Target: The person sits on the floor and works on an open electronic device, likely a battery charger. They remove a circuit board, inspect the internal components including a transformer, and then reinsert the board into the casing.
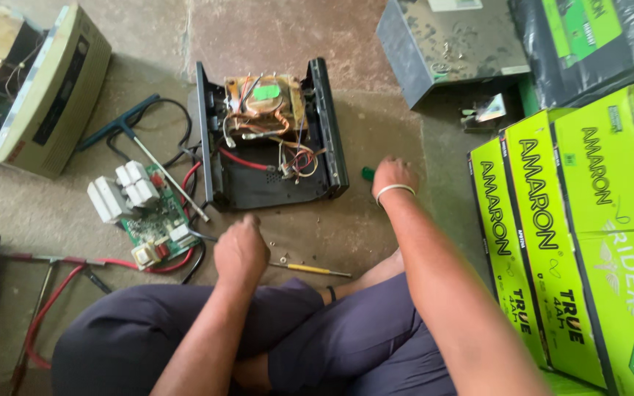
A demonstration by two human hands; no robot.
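Observation:
My left hand (241,249) hovers low over the floor in front of my crossed legs, fingers curled under, with nothing visible in it. Just to its right lies a thin screwdriver with a yellow handle (310,269). My right hand (394,176), a white bangle on its wrist, reaches down to the floor beside a small green piece (367,174); its fingers are hidden. Ahead stands an opened black device case (332,132) with a copper-wound transformer (264,103) and loose red and white wires inside.
A green circuit board with white blocks (148,213) and a T-handle tool (141,139) lie left of the case. A beige housing (45,88) sits far left, a grey metal box (442,44) at top right, stacked green cartons (574,220) on the right.

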